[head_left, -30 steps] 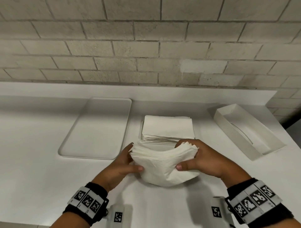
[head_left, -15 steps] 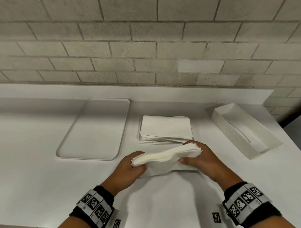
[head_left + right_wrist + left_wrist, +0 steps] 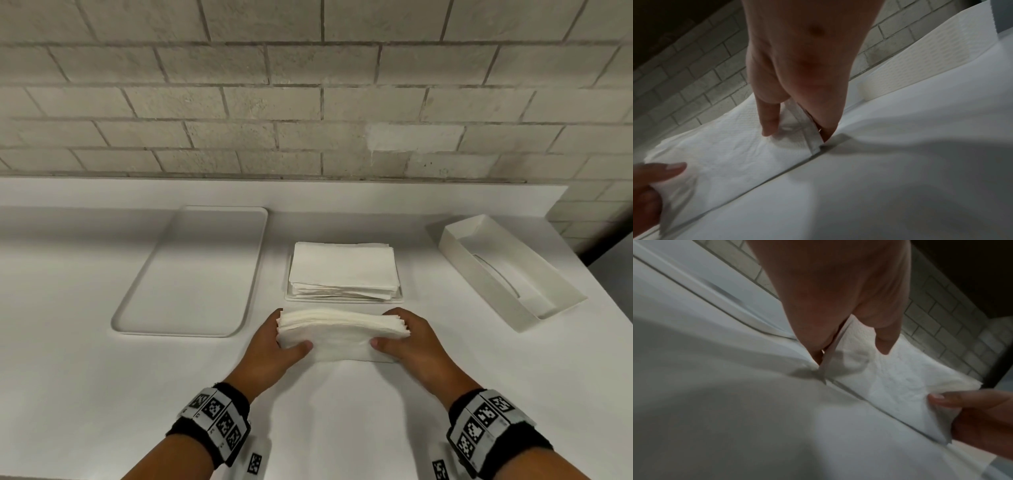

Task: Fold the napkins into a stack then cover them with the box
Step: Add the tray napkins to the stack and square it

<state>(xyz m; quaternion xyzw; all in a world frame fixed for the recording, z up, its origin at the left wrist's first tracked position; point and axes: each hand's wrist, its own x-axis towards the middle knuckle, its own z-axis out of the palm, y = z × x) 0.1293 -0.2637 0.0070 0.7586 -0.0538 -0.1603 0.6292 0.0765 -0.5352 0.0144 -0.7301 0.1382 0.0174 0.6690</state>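
Note:
A folded bundle of white napkins point(image 3: 342, 334) stands on its folded edge on the white counter, held at both ends. My left hand point(image 3: 286, 337) grips its left end, thumb in front and fingers behind. My right hand point(image 3: 397, 334) grips the right end the same way. In the left wrist view my left hand point(image 3: 851, 344) pinches the napkin bundle point(image 3: 900, 378); in the right wrist view my right hand point(image 3: 795, 125) pinches the bundle point(image 3: 731, 149). Behind it lies a flat stack of napkins point(image 3: 344, 270) on a small base. The open white box point(image 3: 507, 270) lies at the right.
A shallow white tray point(image 3: 191, 274) lies at the left, beside the stack. A grey brick wall point(image 3: 308, 85) runs behind the counter's raised back ledge point(image 3: 308, 195). The counter ends just past the box at the right.
The bundle was bent in my hands above the counter; it has been folded flat and lowered, and now stands straight on the counter just in front of the stack.

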